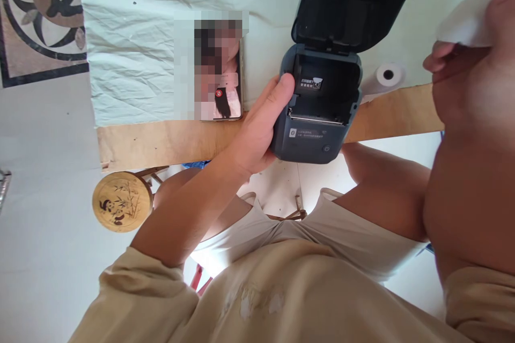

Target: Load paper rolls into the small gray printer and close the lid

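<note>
My left hand is closed around the left side of a dark grey portable label printer, its thumb on the upper rim. The printer's black lid is swung up, and the bay beneath shows a small white sticker and no roll. At the upper right, my right hand has its fingers curled round a white roll, probably paper; the picture cuts off part of both. Just right of the printer, a white paper roll with a dark core lies on the table.
A phone with a lit, partly blurred screen lies on the pale green cloth. The wooden table edge runs across in front of my legs. A round stool with a panda picture stands at the lower left.
</note>
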`<act>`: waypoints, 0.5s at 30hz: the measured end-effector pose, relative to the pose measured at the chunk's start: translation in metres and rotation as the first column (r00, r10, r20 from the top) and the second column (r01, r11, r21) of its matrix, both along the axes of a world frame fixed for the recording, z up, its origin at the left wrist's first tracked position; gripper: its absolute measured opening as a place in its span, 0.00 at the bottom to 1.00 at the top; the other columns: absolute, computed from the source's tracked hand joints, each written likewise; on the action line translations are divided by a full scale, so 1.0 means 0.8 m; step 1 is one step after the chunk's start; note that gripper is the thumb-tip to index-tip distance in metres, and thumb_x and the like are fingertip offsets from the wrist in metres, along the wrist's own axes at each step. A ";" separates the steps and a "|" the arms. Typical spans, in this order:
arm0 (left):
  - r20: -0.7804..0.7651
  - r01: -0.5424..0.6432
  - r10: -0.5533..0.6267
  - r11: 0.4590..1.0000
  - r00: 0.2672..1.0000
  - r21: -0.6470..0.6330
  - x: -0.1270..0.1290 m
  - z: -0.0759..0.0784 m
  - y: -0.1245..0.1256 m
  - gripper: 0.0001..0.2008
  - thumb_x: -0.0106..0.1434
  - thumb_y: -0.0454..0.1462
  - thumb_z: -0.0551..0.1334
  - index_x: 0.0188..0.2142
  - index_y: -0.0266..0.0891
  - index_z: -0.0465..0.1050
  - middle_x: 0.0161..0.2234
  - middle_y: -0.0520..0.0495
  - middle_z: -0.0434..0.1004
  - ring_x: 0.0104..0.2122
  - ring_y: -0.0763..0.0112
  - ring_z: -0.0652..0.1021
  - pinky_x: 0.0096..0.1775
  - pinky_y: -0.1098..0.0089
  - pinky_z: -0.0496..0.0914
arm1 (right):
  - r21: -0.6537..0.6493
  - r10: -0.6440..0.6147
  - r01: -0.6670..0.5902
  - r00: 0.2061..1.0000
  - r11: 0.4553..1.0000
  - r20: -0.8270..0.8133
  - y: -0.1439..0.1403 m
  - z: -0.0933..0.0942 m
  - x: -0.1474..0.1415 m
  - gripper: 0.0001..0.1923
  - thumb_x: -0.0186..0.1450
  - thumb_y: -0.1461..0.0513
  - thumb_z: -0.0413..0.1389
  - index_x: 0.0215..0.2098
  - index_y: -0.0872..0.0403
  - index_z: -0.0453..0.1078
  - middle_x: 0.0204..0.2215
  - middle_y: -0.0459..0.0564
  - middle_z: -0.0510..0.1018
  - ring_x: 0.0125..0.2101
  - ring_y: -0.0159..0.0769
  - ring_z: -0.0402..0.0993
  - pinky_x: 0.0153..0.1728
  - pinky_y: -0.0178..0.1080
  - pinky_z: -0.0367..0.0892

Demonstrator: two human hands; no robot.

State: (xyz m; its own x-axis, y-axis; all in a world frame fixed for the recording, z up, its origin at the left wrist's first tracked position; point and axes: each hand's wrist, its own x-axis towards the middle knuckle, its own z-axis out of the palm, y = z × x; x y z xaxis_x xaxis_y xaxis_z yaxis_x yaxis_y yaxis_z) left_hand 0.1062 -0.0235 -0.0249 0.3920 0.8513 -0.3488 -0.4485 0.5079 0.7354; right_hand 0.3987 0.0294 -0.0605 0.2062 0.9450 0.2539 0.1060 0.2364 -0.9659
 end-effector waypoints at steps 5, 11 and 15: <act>-0.089 -0.093 0.087 0.993 0.992 -0.066 0.012 0.013 0.000 0.17 0.68 0.52 0.58 0.42 0.42 0.71 0.41 0.46 0.81 0.46 0.54 0.82 0.40 0.61 0.74 | 0.157 -0.094 0.021 0.875 0.987 0.475 -0.015 0.013 -0.027 0.15 0.66 0.52 0.60 0.51 0.43 0.71 0.44 0.48 0.74 0.41 0.29 0.72 0.43 0.38 0.69; 0.002 -0.029 0.029 1.000 1.000 -0.001 0.007 0.016 0.001 0.21 0.73 0.50 0.50 0.48 0.37 0.71 0.43 0.45 0.80 0.48 0.57 0.81 0.44 0.63 0.75 | 0.008 -0.126 0.174 0.679 0.985 0.723 -0.014 0.002 -0.017 0.27 0.57 0.64 0.63 0.55 0.48 0.69 0.47 0.48 0.75 0.45 0.37 0.73 0.47 0.45 0.67; 0.013 0.013 -0.013 1.000 1.000 0.025 0.004 0.010 0.002 0.21 0.73 0.48 0.49 0.49 0.37 0.73 0.42 0.46 0.79 0.45 0.60 0.83 0.44 0.64 0.77 | 0.239 -0.235 0.108 0.762 0.965 0.604 -0.024 0.005 -0.021 0.25 0.61 0.65 0.55 0.57 0.51 0.68 0.49 0.50 0.74 0.49 0.39 0.73 0.46 0.44 0.66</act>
